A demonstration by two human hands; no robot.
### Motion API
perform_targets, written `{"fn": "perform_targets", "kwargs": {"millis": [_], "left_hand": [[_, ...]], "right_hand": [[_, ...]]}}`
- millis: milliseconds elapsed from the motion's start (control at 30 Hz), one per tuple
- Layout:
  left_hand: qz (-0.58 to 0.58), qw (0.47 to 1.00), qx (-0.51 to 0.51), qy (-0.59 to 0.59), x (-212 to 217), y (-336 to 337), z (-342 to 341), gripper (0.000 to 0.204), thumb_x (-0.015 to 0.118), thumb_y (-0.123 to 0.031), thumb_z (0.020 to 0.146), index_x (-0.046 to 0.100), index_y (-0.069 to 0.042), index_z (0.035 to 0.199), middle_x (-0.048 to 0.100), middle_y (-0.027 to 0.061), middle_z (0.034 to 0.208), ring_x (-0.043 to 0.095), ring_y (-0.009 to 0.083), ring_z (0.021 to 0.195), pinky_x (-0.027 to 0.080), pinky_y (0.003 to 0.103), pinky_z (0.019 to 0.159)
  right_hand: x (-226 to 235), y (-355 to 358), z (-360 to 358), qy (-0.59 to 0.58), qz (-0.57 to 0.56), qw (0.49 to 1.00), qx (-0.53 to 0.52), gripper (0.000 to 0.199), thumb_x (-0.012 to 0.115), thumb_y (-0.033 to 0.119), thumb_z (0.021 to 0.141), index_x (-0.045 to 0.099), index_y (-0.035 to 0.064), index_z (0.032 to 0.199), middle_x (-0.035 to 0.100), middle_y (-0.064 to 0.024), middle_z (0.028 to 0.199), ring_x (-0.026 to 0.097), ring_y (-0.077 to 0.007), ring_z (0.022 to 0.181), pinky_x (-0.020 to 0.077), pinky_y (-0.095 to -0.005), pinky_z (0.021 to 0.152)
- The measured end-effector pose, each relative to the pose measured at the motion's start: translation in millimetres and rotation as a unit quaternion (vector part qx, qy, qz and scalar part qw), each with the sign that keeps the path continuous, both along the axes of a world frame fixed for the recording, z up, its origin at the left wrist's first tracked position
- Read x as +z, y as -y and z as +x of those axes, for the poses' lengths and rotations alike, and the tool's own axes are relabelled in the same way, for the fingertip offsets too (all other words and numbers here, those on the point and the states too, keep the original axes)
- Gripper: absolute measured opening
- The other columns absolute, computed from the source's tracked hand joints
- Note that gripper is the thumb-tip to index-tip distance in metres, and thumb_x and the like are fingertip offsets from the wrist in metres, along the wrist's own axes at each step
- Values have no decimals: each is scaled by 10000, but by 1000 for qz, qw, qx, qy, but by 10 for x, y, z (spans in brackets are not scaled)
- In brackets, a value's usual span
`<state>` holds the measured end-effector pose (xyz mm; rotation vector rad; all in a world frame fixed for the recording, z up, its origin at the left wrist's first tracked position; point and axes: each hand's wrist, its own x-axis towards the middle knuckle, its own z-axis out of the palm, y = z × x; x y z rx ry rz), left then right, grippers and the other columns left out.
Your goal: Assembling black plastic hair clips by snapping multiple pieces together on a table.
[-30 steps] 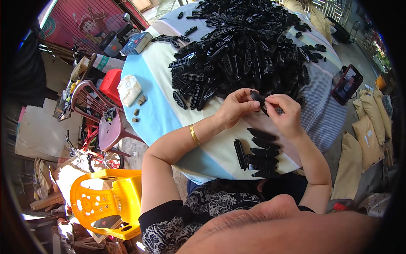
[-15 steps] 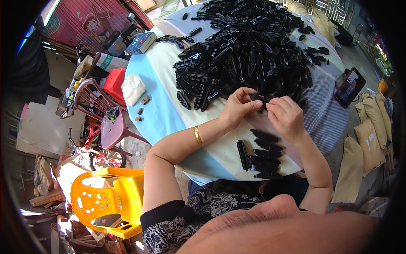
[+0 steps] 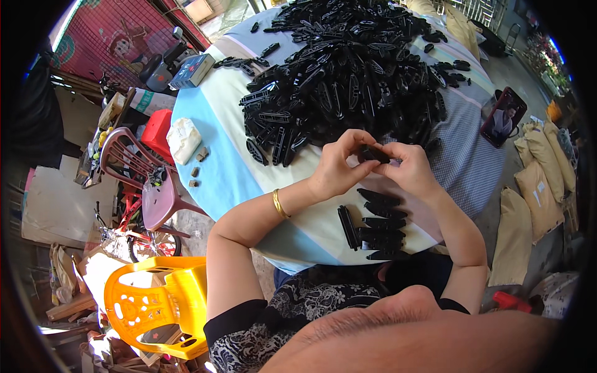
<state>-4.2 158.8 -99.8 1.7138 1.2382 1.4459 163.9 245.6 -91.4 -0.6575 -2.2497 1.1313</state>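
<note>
Toward the left, left hand [image 3: 339, 165] above the striped tablecloth [image 3: 227, 161], thumb and fingertips clamped on a small black piece [image 3: 373, 153], just on the wearer's side of the heap of black parts [image 3: 336, 81]. Farther right, right hand [image 3: 407, 166] with thumb and fingers pinched on the same piece; exact contact points hidden, cannot tell. Best done low over the cloth, to keep anything dropped from rolling off. Grip from both sides, thumbs level; press evenly rather than twist, narrow plastic probably being easy to crack. Turn to the light before letting go. Keep forearms off the row of black pieces [image 3: 381, 217] lying between, near the table edge. Containers, again left to right: beyond the pink chair [image 3: 158, 202], a red tub or stool [image 3: 158, 130], cannot tell which, inside not visible. On the cloth, a crumpled white bag [image 3: 184, 138], contents hidden; small brown blocks [image 3: 195, 171] just beside, not in it. Farther back, a blue box [image 3: 193, 70], contents unseen. Far right, on the floor, tan sacks [image 3: 538, 193], some plump, filling unknown.
</note>
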Motion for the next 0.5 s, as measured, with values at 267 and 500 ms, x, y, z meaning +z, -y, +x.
{"fn": "perform_targets", "kwargs": {"millis": [267, 500], "left_hand": [[-169, 981, -68, -59, 151, -42, -73, 396, 671, -71, 800, 468, 9, 1129, 604, 56, 791, 564, 84, 685, 473, 250, 627], [-116, 953, -85, -267, -3, -73, -73, 299, 593, -214, 841, 584, -47, 1089, 569, 78, 898, 548, 173, 763, 473, 297, 675]], "right_hand": [[19, -916, 403, -30, 102, 973, -207, 212, 593, 172, 879, 639, 39, 1037, 668, -94, 907, 641, -146, 800, 502, -263, 688], [-287, -1203, 383, 297, 277, 851, -333, 211, 584, 203, 835, 648, 100, 1008, 644, -154, 941, 619, -327, 898, 493, -437, 763]]}}
